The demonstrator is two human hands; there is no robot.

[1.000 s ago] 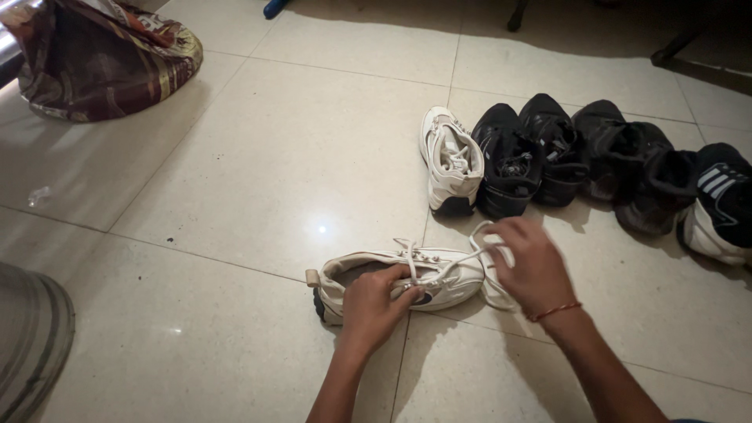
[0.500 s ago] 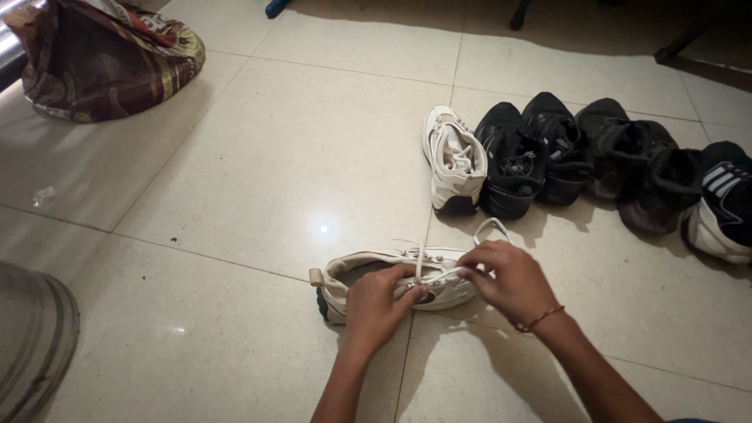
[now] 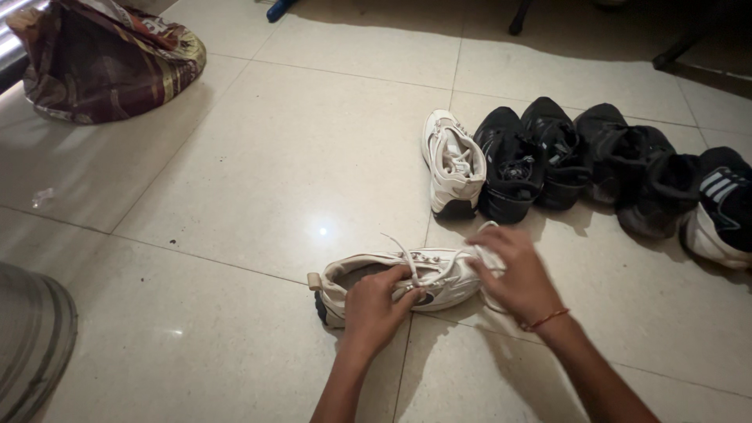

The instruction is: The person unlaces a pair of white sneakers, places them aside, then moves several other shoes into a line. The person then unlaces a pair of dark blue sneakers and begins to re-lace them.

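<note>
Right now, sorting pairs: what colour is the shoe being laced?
White shoe with white laces, clearest in the head view.

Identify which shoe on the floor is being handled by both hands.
The white shoe nearest the camera, apart from the row; left hand and right hand work its laces.

My view, head cam: two bare forearms entering from bottom edge, no sleeves in frame on either. Left hand (image 3: 374, 307): no ring, no watch, no band that I can see. Right hand (image 3: 521, 276): thin red-orange thread bracelet (image 3: 546, 319) round wrist, single strand, slightly slack. Fingers bare as far as I can tell. Nails too small to judge. Dim light, no other clothing in view.
</note>
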